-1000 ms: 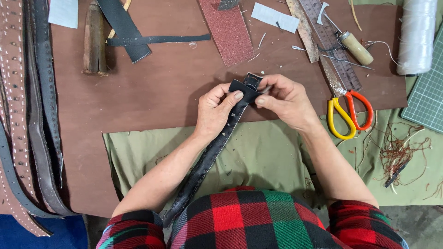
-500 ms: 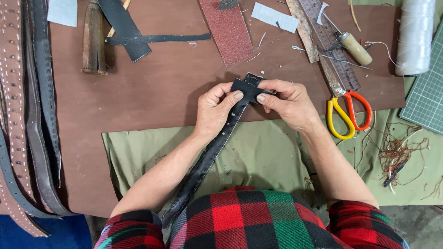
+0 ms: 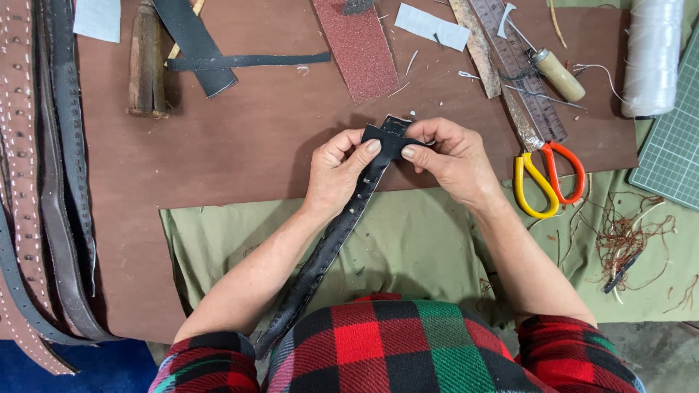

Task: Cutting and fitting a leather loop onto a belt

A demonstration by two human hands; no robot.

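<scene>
Pinching the folded end of a black belt [image 3: 342,225] just above the counter [image 3: 240,145], the left hand [image 3: 336,171] and right hand [image 3: 453,159] each grip it tight, apparently mid-fold; next likely calls for steady pressure.

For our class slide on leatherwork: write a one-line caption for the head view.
Left hand and right hand fold the end of a black leather strap over a brown work board.
</scene>
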